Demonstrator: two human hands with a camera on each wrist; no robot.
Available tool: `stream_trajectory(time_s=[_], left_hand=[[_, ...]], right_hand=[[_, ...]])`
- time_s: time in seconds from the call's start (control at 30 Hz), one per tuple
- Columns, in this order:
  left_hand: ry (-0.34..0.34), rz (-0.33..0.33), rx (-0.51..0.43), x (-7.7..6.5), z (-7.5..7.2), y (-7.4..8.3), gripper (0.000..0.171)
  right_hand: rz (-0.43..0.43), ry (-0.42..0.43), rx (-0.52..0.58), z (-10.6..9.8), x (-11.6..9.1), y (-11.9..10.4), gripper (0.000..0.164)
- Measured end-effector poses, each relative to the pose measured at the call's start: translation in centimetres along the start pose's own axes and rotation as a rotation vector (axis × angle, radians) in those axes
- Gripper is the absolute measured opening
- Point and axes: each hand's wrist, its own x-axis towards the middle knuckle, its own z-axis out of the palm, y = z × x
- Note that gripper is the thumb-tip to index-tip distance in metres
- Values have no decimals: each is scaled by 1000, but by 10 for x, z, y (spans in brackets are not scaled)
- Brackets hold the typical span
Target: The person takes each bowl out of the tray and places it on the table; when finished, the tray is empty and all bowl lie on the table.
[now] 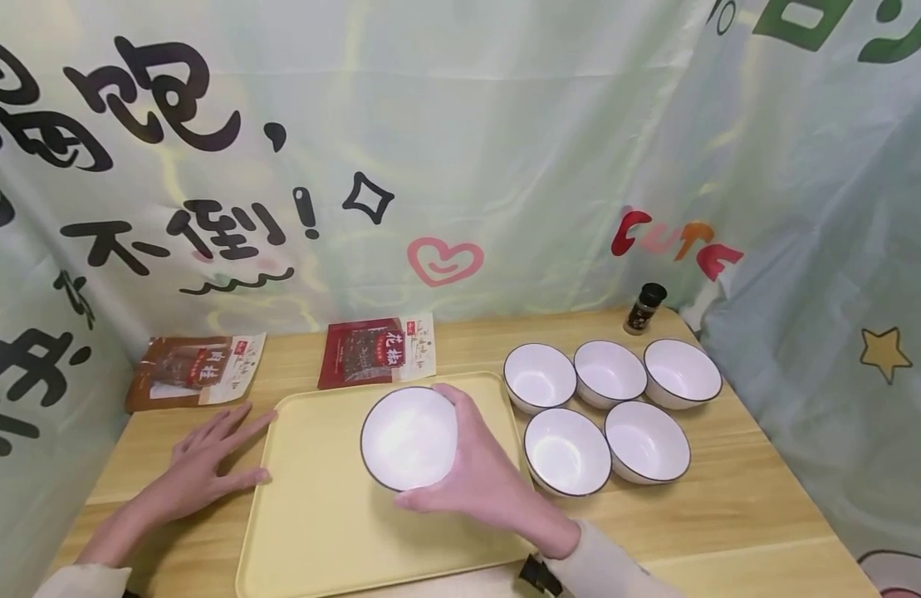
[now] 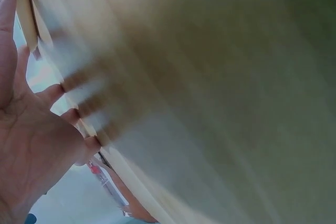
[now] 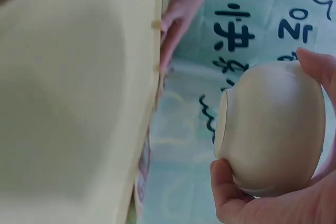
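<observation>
A white bowl with a dark rim (image 1: 409, 438) is held above the yellow tray (image 1: 318, 498) by my right hand (image 1: 478, 465), its thumb and fingers around the bowl's side. In the right wrist view the bowl (image 3: 275, 129) shows its pale outside and foot, apart from the tray. My left hand (image 1: 206, 469) lies at the tray's left edge, fingers spread, thumb and fingertips touching or close to the rim. In the left wrist view the left hand (image 2: 37, 135) has its fingertips down on the wooden surface.
Several matching white bowls (image 1: 567, 453) stand in two rows right of the tray. A black-capped spice jar (image 1: 644, 309) is behind them. Brown (image 1: 194, 371) and dark red (image 1: 378, 352) spice packets lie along the back, against a printed cloth (image 1: 460, 166). The wooden table (image 1: 699, 531) extends rightward.
</observation>
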Motion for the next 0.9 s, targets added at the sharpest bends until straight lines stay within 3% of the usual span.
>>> stream_trajectory(time_s=[0.3, 0.5, 0.9], left_hand=[[7, 11, -1, -1, 1, 0, 91], [15, 6, -1, -2, 2, 3, 91], [11, 0, 6, -1, 2, 2, 91]], right_hand=[[19, 99, -7, -34, 0, 2, 128], [46, 152, -75, -57, -1, 4, 130], [37, 266, -179, -111, -21, 19, 127]])
